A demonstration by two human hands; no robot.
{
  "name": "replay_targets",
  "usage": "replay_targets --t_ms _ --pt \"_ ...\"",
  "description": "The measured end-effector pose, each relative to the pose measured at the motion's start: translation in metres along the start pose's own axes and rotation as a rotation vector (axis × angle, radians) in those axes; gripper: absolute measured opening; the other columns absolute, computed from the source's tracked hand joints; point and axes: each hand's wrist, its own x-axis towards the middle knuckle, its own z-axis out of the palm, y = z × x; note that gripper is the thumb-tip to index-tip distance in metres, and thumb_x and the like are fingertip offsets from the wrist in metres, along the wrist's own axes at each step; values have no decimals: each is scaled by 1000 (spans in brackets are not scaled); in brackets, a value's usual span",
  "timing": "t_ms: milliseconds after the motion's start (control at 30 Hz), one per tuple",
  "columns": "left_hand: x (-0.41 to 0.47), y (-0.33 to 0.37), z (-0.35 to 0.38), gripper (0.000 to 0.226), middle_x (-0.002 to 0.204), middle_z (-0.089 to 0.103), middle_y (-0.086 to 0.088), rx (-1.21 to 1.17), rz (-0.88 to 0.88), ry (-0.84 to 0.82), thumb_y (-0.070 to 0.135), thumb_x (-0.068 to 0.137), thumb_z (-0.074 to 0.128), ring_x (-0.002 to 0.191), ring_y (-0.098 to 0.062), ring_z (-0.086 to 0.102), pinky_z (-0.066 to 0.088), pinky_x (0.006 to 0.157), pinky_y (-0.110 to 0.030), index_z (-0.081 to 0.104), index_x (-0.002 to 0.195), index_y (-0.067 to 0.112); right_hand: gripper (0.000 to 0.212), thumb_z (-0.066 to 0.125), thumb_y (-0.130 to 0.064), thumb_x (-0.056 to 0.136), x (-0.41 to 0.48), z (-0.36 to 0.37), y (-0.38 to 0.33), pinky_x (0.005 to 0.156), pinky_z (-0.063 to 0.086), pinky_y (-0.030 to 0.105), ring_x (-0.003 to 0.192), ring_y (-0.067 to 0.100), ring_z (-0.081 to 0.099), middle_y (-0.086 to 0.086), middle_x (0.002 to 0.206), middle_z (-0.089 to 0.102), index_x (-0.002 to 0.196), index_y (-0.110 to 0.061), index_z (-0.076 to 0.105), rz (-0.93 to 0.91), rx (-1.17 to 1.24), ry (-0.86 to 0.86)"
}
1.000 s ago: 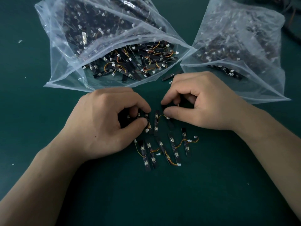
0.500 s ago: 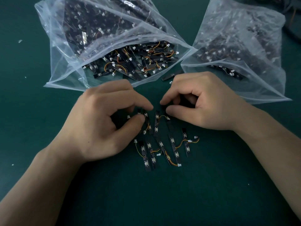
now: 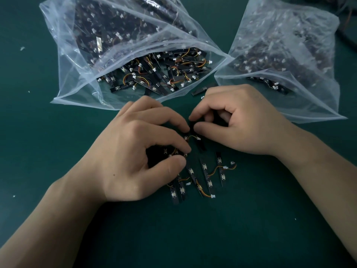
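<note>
Green mat fills my view. Left hand pinches a board between thumb and curled fingers. On the right hand, thumb and forefinger nearly meet over something dark — I can't tell if they grip. Loose boards lie just below both hands, bags behind.

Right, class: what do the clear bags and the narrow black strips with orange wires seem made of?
Clear bags: thin glossy plastic film; transparent, creased. Narrow black strips: probably rigid matt circuit board, carrying small parts. Orange wires: likely plastic insulation, bending smoothly.
</note>
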Motion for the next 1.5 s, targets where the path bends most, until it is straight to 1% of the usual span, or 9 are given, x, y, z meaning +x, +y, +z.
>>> replay_targets --t_ms 200,367,533,767,933,1267,1333,1433,1500 --pt "1 2 2 27 114 69 12 59 -23 33 44 89 60 109 -25 58 41 95 -55 82 95 30 17 67 -25 94 -1 -2 -1 66 35 16 72 -3 56 -26 80 56 107 -22 79 19 59 -11" --pt "2 2 3 26 113 68 12 46 -46 46 43 89 60 108 -24 58 41 96 -54 82 94 30 26 77 -37 87 -2 -5 -3 67 35 16 73 -6 54 -17 86 56 110 -24 78 -25 -30 -78" --pt "2 1 3 25 113 68 13 25 -57 47 43 89 59 108 -24 58 41 97 -53 81 93 31 12 83 -24 88 -2 -6 0 67 35 9 76 -11 54 -13 90 58 98 -21 77 -52 -23 -98" --pt "2 2 3 24 113 68 13 12 -67 50 43 89 60 108 -23 59 42 98 -54 81 92 30 13 78 -16 83 -2 -21 5 66 47 30 73 21 57 -10 95 63 85 -26 70 4 61 -212" --pt "2 2 3 23 113 67 15 5 -76 48 43 89 60 109 -22 58 42 98 -53 81 91 31 28 75 -3 88 -1 -20 9 64 45 26 69 21 56 -9 92 65 104 -25 79 5 65 -179" --pt "2 2 3 25 113 68 14 0 -78 44 43 89 60 110 -23 59 42 99 -55 81 92 31 19 67 -1 89 -5 -10 11 70 39 21 60 19 49 5 114 64 88 -20 67 -30 250 34" --pt "2 2 3 25 113 67 15 -1 -83 45 43 89 60 110 -23 59 42 99 -55 81 92 31 18 65 1 89 -5 -9 11 68 40 26 65 15 56 8 118 67 88 -17 66 -48 263 37" --pt "2 2 2 25 113 67 14 0 -80 43 43 89 60 110 -23 59 42 98 -56 81 92 31 16 65 -2 89 -6 -7 14 62 44 41 66 34 56 -7 109 71 89 -17 64 -47 310 49" --pt "2 1 2 25 113 68 14 1 -76 42 43 89 60 110 -23 59 42 97 -56 81 92 31 10 71 -10 90 -6 -6 13 60 42 38 66 28 53 -2 98 68 91 -18 65 -54 266 89"
